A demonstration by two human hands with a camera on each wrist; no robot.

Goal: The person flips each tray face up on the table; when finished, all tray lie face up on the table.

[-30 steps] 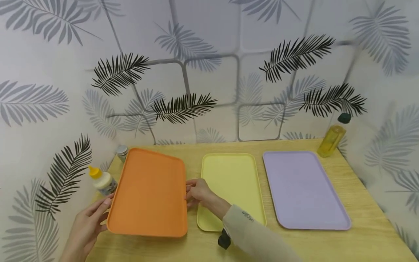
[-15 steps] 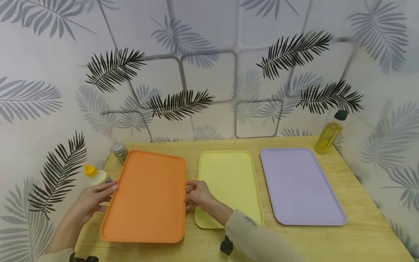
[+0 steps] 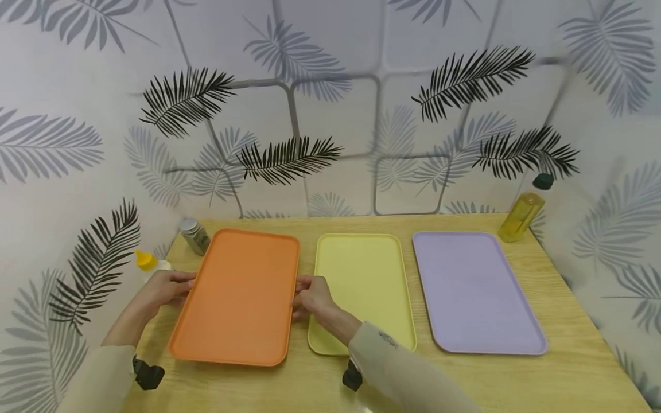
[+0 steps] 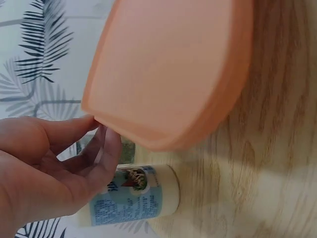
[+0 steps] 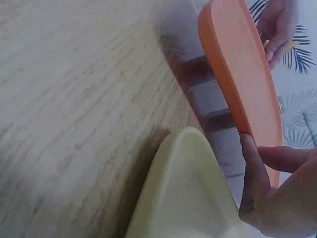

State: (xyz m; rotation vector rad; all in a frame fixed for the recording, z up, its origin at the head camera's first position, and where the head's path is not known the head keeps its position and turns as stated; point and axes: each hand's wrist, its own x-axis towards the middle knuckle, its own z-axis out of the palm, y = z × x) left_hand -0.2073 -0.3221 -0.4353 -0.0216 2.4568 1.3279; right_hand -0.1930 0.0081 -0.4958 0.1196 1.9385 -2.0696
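Both hands hold an orange rectangular tray [image 3: 240, 295] by its long sides, a little above the wooden table. In the head view the left hand [image 3: 162, 292] grips the tray's left rim; the left wrist view shows the thumb above the edge and fingers below. At the right rim the right hand [image 3: 314, 295] pinches the edge, as the right wrist view also shows. Below the right forearm lies a yellow tray [image 3: 361, 287], flat on the table. Farther right is a lavender tray [image 3: 477, 292]. The left hand partly hides a yellow-capped bottle [image 3: 146, 261].
A small lidded jar [image 3: 195, 236] stands behind the orange tray at the back left. An oil bottle [image 3: 523, 217] with a dark green cap is at the table's back right corner. Leaf-patterned walls border the table [image 3: 578, 344] at the back and sides.
The orange tray has come lower and looks flatter, and its near edge has shifted away from the person. The left hand has moved farther along its left rim. The right hand keeps its hold.
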